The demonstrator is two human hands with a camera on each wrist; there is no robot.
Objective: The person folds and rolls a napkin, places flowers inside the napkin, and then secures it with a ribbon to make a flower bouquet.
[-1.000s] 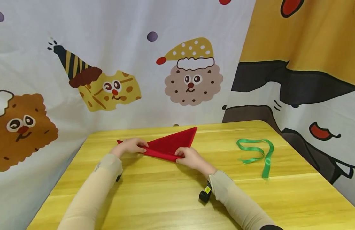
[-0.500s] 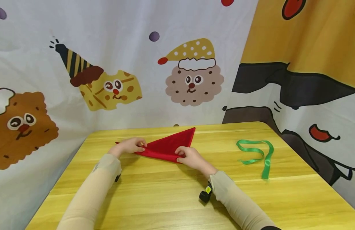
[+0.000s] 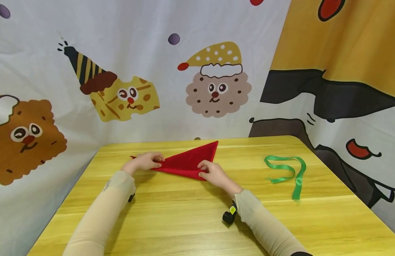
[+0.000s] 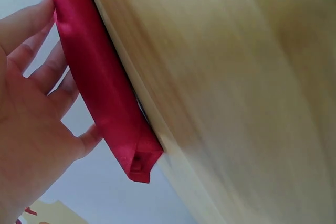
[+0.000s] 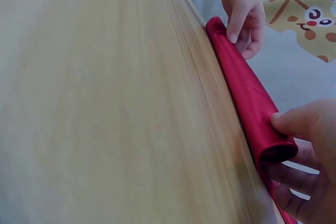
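A shiny red scarf, triangular, lies toward the back of the table, its near edge rolled into a tube and one corner pointing to the back right. My left hand holds the left part of the roll; in the left wrist view its fingertips touch the red tube, whose end is folded. At the right end, my right hand grips the roll. The right wrist view shows the thumb on top of the hollow end and the fingers bent behind and under it.
A green ribbon lies in loose curves on the right of the wooden table. Behind the table hangs a curtain printed with cartoon figures. A small black camera sits at the right wrist.
My right hand has shifted slightly to the right along the roll. The left hand stays nearly in place, and the view has tilted a little.
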